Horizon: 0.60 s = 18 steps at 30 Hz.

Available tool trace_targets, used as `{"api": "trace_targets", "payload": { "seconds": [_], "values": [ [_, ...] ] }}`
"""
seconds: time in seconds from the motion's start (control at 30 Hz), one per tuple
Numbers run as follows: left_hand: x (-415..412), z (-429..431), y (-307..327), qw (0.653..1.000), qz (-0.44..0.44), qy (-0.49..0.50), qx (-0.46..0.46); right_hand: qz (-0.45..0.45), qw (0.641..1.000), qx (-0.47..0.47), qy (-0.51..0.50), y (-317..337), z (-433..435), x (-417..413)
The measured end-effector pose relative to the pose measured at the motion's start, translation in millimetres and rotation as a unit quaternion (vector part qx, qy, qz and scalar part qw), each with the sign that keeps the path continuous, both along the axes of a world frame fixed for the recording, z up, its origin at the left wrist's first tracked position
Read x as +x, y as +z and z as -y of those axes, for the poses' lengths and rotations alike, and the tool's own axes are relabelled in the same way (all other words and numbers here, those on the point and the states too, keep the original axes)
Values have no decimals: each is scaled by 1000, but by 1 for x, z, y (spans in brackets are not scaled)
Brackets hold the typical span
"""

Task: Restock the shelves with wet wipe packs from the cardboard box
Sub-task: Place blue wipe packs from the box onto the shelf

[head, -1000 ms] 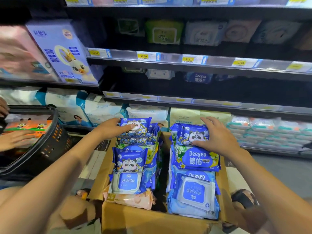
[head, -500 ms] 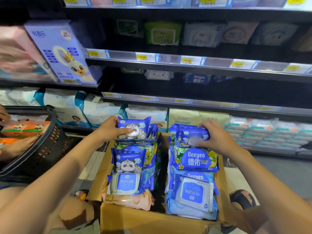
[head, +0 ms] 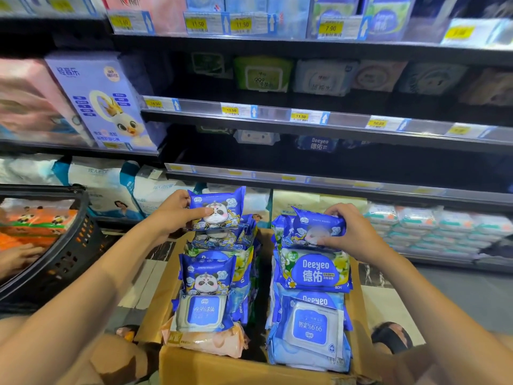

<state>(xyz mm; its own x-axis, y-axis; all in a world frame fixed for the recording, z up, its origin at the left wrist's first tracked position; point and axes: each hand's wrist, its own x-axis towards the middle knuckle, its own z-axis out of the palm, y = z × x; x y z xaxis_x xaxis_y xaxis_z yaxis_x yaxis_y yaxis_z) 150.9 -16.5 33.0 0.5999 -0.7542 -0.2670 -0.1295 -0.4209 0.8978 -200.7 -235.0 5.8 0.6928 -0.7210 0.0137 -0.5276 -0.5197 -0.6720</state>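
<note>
Fingers of the left hand pinch a panda wipe pack at the cardboard box's 11 o'clock, the right hand grips a second pack at 1 o'clock, both long axes lying 9-to-3, the latter's print blurred.

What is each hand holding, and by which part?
The left hand grips a blue panda pack by its left end; the right hand grips a second panda pack by its right end.

Straight above the cardboard box the dark shelf bay lies open, a blue pack at its back; a black basket crowds the left, stacked packs fill the right
</note>
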Motion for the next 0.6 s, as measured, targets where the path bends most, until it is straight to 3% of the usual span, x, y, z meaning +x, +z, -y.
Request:
{"api": "trace_targets", "payload": {
  "seconds": [0.6],
  "values": [
    [-25, 73, 106, 989, 56, -99, -96, 21, 992, -121, -37, 120, 34, -39]
  ]
}}
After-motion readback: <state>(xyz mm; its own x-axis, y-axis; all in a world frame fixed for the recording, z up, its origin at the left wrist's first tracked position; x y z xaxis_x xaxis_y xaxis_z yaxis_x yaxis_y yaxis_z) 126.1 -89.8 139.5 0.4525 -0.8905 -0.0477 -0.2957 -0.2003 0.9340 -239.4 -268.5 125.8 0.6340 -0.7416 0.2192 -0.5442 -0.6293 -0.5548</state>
